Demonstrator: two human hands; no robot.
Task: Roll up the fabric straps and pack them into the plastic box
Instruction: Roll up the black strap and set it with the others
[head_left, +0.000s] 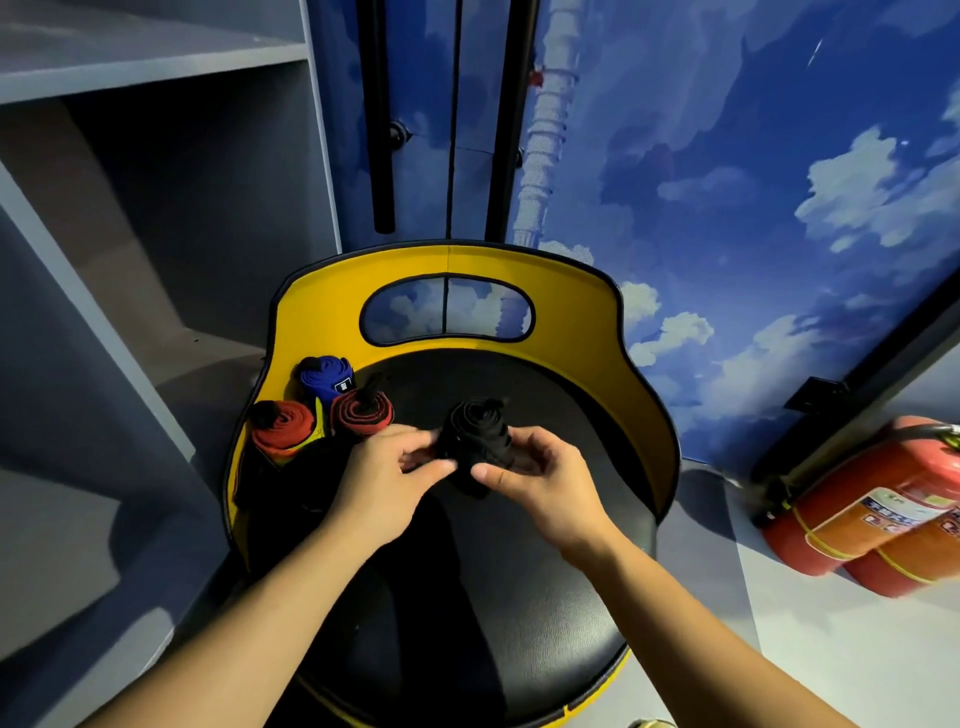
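A black fabric strap (475, 431), wound into a roll, is held over the black seat of a yellow-backed chair (644, 415). My left hand (387, 467) pinches its left side and my right hand (535, 473) grips its right side and lower end. Three rolled straps stand at the seat's back left: a blue roll (326, 376), a red and black roll (361, 413) and a red and orange roll (283, 428). Dark loose fabric lies below them by my left wrist. No plastic box is in view.
Grey shelving (130, 260) stands to the left of the chair. A wall with a blue sky mural (753, 182) rises behind it. Two red fire extinguishers (872, 525) lie on the pale floor at the right.
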